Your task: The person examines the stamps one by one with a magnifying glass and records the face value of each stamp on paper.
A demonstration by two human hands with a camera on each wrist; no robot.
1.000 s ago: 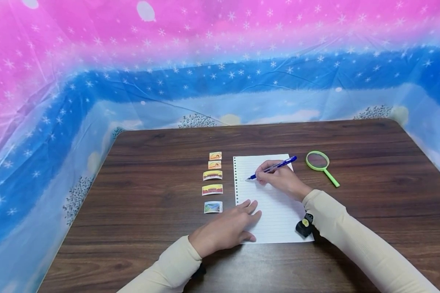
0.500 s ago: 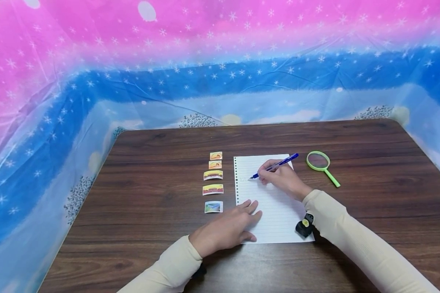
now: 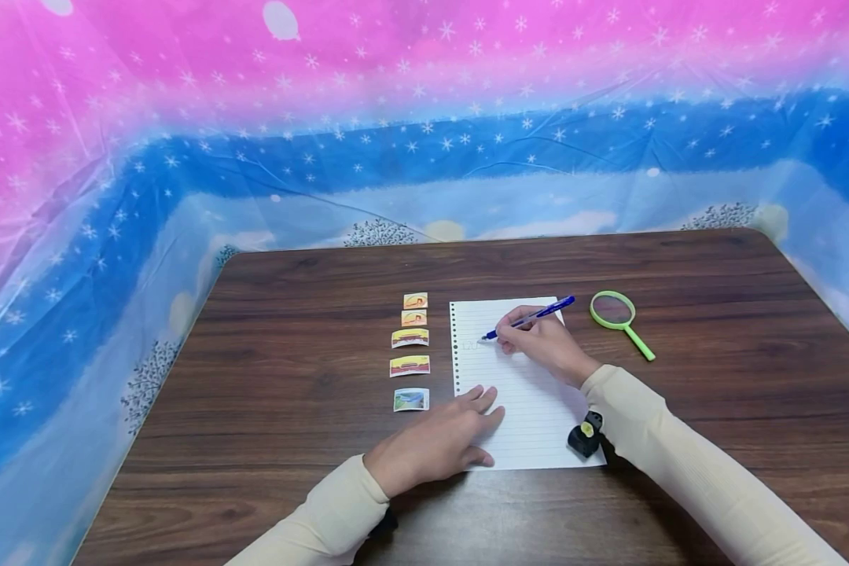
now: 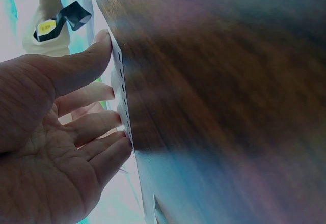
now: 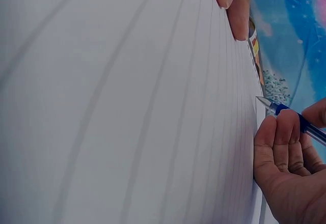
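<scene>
A sheet of lined, hole-punched paper (image 3: pixel 531 417) lies on the table. My right hand (image 3: pixel 548 346) grips a blue pen (image 3: pixel 538 313), its tip on or just over the upper left of the sheet, beside faint writing. In the right wrist view the pen (image 5: pixel 277 107) slants between thumb and fingers, and the hand's edge (image 5: pixel 290 183) lies against the page. My left hand (image 3: pixel 442 440) rests on the sheet's lower left with fingers spread. The left wrist view has the left hand's fingertips (image 4: pixel 114 119) touching the paper near its punched edge.
Several stamps stand in a column left of the paper: two orange ones (image 3: pixel 415 301), two yellow and red ones (image 3: pixel 409 366), and a blue-green one (image 3: pixel 411 399). A green magnifying glass (image 3: pixel 621 321) lies to the right. A snowflake-patterned cloth (image 3: pixel 424 149) hangs behind the dark wooden table (image 3: pixel 269 377).
The pen tip has shifted slightly right along the line, and a little more faint writing shows on the paper. My left hand stays in place.
</scene>
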